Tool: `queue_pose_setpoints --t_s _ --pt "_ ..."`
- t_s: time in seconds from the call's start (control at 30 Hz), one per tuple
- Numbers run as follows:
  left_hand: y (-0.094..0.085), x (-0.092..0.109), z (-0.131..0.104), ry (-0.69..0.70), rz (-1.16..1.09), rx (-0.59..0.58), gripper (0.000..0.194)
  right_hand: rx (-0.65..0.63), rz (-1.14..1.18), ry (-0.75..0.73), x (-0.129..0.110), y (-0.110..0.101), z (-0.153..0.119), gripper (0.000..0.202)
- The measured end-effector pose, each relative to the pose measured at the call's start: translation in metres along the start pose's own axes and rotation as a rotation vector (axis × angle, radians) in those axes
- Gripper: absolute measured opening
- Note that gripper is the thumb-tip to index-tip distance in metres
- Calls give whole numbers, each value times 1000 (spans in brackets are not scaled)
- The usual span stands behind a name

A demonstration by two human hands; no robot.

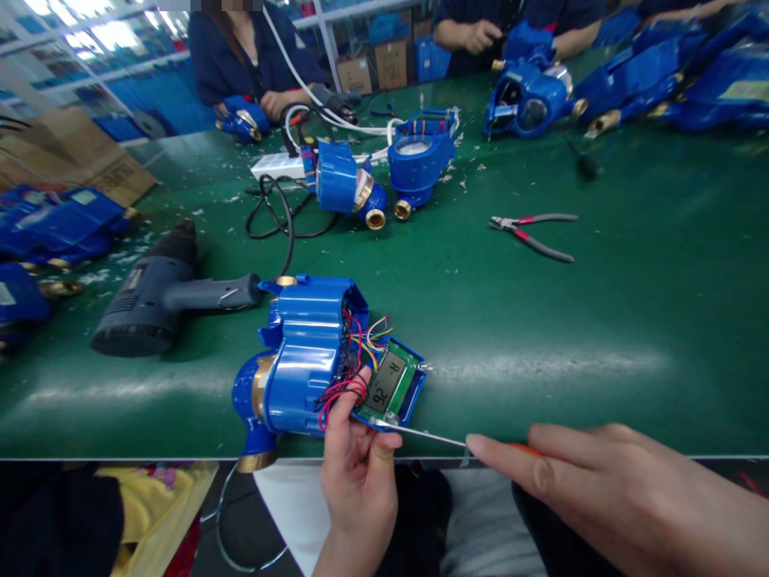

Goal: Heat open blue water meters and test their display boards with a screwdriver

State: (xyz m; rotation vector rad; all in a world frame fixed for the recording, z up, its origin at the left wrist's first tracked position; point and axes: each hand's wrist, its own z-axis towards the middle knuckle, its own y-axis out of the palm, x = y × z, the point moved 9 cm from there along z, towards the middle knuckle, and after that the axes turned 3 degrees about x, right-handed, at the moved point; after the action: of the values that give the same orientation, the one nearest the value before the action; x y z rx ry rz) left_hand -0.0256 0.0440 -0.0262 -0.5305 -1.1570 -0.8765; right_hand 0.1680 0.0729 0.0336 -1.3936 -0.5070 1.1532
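My left hand (360,481) grips the lower edge of a green circuit board (413,353) with a small LCD, seated in a blue plastic piece. Red, black, yellow and white wires (354,393) run from the board into a blue water meter (306,385) with brass fittings, lying at the table's front edge. In my right hand (601,481) is a screwdriver (429,436), fingers closed round its orange handle, which is mostly hidden. Its thin metal shaft points left, with the tip at the board's lower corner.
A heat gun (174,292) lies left of the meter. Red-and-grey pliers (534,232) rest farther back on the green table (601,320). Two more meters (340,180) stand near a white power strip (279,166) and cables. Co-workers (264,64) handle meters across the table.
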Motion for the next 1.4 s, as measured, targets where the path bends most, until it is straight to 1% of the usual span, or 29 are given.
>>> queue_pose_setpoints --t_s 0.07,0.13,0.2,0.3,0.37,0.43,0.53,0.57,0.6,0.63,0.7,0.77,0.8,0.83,0.93,1.03,1.1,1.17,1.23,1.33,1.37,1.4 --pt "-1 -1 0 -19 6 27 49 69 -138 -73 -2 -2 -1 74" --pt "-3 -2 0 -33 17 51 49 87 -189 -101 -4 3 -4 75" --pt "-4 -2 1 -34 26 63 49 96 -111 -47 -2 8 -7 71" --pt "-6 -3 2 -41 33 71 50 62 146 117 6 19 -11 57" --pt "-6 -3 2 -49 41 70 50 31 230 164 9 25 -10 52" --pt "-5 -2 1 -45 50 70 50 65 140 103 7 20 -8 57" --pt "-4 -1 0 -42 67 68 50 140 -75 -60 -1 12 -5 64" --pt "-4 0 0 -42 68 66 50 153 -110 -89 -3 11 -4 64" --pt "-4 0 0 -41 66 66 50 167 -112 -88 -3 10 -3 64" --pt "-4 1 0 -37 61 68 49 180 -79 -65 -2 9 -2 63" --pt "-5 1 1 -29 52 77 49 185 70 14 2 10 0 60" --pt "-5 0 2 -35 44 79 48 166 257 82 5 14 2 51" --pt "-4 -1 2 -43 40 77 48 140 324 96 5 18 3 46" --pt "-4 -2 2 -52 34 74 47 127 342 100 5 20 2 43" --pt "-5 -5 -1 -68 13 79 47 147 209 64 7 24 -2 47" --pt "-6 -8 -4 -80 -7 89 47 207 38 -12 4 22 -6 52" --pt "-7 -8 -4 -84 -15 91 47 248 -15 -37 1 20 -6 52" --pt "-7 -7 -3 -75 -20 96 46 273 32 7 1 19 -5 54" --pt "-7 -6 -2 -76 -16 96 46 197 238 102 6 29 -5 54" --pt "-5 -4 -1 -81 2 83 47 54 576 292 16 48 -13 43" --pt "-4 -2 -1 -70 13 74 47 22 625 343 20 50 -16 40" --pt "-3 0 -1 -52 24 66 48 17 612 373 24 47 -19 39"
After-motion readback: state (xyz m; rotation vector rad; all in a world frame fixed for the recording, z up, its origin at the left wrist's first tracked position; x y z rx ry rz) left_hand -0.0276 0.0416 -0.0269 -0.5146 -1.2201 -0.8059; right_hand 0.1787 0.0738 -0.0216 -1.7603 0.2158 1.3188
